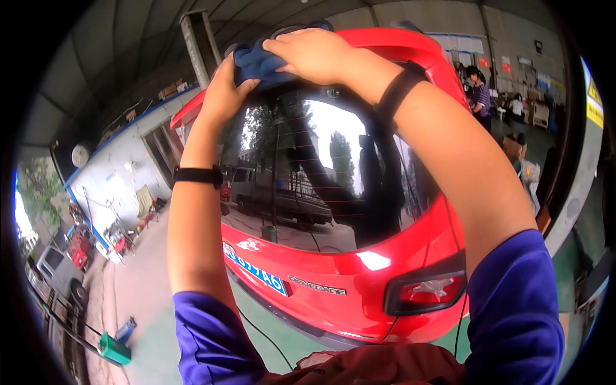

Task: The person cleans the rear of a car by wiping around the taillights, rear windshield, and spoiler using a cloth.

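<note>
Both my arms reach up to the top of the rear window [301, 173] of a red car [346, 276]. Between my hands is a bunched dark blue cloth [255, 63], near the car's roof edge. My left hand [223, 93] grips the cloth's lower left side, thumb pointing toward the right. From the right, my right hand [313, 54] is closed on its upper part, fingertips curled over it. Behind the hands, dark rounded shapes at the roof edge are partly hidden. The glass reflects trees, a vehicle and a dark figure.
A tail light [427, 292] and a blue licence plate [256, 269] are on the car's back. Dark cables [266, 337] hang below. A green container [114, 348] stands at lower left. Near shelving at right is a person in a striped top [480, 96]; another sits farther back.
</note>
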Available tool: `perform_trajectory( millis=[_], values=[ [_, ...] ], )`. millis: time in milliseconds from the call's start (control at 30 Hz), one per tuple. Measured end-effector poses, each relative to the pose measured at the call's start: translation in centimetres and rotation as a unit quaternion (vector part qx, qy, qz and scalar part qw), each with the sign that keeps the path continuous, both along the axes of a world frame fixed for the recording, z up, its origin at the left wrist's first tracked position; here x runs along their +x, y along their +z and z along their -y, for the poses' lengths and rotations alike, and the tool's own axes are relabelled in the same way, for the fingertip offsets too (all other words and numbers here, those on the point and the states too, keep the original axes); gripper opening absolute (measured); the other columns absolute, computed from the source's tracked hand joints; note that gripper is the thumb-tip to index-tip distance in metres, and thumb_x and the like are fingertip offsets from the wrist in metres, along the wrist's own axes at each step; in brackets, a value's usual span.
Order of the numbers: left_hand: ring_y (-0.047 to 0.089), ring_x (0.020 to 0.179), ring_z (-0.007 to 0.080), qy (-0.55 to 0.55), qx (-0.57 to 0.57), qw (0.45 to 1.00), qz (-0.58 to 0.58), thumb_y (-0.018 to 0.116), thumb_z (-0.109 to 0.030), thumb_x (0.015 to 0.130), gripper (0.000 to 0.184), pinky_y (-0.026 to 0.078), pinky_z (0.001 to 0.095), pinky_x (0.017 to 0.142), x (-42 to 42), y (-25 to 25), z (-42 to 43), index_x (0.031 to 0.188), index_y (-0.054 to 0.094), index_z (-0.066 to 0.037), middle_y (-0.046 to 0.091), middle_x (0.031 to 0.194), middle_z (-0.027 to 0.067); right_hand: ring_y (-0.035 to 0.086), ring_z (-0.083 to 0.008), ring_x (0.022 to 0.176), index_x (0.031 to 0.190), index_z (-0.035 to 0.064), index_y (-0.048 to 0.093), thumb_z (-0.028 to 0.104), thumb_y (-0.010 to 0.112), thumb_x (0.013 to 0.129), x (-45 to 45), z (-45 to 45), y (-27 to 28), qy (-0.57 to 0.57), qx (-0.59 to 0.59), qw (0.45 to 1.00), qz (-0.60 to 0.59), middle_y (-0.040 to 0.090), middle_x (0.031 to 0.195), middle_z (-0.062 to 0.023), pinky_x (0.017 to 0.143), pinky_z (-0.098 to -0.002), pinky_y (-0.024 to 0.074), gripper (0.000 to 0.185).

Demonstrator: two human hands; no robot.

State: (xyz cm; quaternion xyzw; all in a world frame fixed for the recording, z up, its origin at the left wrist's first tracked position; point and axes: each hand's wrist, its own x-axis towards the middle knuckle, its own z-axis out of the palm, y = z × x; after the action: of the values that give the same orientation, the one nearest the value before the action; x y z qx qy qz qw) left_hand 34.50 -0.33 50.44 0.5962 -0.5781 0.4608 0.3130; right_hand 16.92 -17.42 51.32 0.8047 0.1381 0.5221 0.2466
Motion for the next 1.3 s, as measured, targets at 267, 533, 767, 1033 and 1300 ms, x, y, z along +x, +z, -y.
perform_trajectory(
  millis=[267,533,767,1033,1300],
  values=[
    [0.055,0.113,0.0468,0.108,0.009,0.981,0.163,0.07,-0.023,0.087,0.069,0.047,0.0471,0.095,-10.7,0.0,7.3,0.14,0.036,0.007,0.052,0.129,0.0294,0.05,-0.0322,0.129,0.136,0.0057,0.049,0.038,0.072,0.084,-7.1,10.1,-0.4,0.047,0.014,0.998,0.047,0.054,0.139,-0.0137,0.106,-0.0406,0.0418,0.065],
    [0.059,0.104,0.0437,0.103,0.001,0.959,0.265,0.077,-0.032,0.08,0.079,0.05,0.0465,0.086,-15.2,-0.8,12.5,0.139,0.038,0.003,0.055,0.119,0.0255,0.044,-0.0353,0.134,0.145,0.0011,0.04,0.019,0.078,0.076,-9.0,17.7,-2.1,0.089,0.094,0.991,0.029,0.046,0.144,-0.0223,0.113,-0.0389,0.0349,0.081],
    [0.065,0.1,0.0307,0.205,0.001,0.941,0.271,0.058,-0.02,0.089,0.046,0.052,0.0423,0.082,-19.5,-0.5,20.8,0.13,0.047,-0.003,0.06,0.112,0.0176,0.043,-0.0275,0.135,0.145,-0.0056,0.03,0.022,0.081,0.078,-11.6,23.5,-4.5,0.258,0.268,0.925,-0.073,0.043,0.143,-0.0201,0.105,-0.038,0.0431,0.089],
    [0.066,0.1,0.0335,0.145,-0.108,0.927,0.327,0.049,-0.023,0.093,0.04,0.049,0.0387,0.084,-17.6,-2.1,20.2,0.131,0.052,-0.01,0.06,0.124,0.0249,0.042,-0.0369,0.136,0.145,0.0031,0.039,0.012,0.07,0.087,-10.5,23.4,-4.5,0.126,0.173,0.976,0.029,0.044,0.146,-0.0186,0.113,-0.0383,0.0339,0.067],
    [0.066,0.097,0.0319,0.05,-0.093,0.951,0.291,0.068,-0.041,0.085,0.057,0.052,0.04,0.085,-11.1,-0.1,10.5,0.131,0.052,-0.011,0.063,0.106,0.014,0.042,-0.0395,0.135,0.145,0.0004,0.037,0.021,0.067,0.092,-9.1,16.7,-1.4,-0.024,0.068,0.996,0.062,0.043,0.146,-0.0236,0.111,-0.0404,0.037,0.065]
  ],
)
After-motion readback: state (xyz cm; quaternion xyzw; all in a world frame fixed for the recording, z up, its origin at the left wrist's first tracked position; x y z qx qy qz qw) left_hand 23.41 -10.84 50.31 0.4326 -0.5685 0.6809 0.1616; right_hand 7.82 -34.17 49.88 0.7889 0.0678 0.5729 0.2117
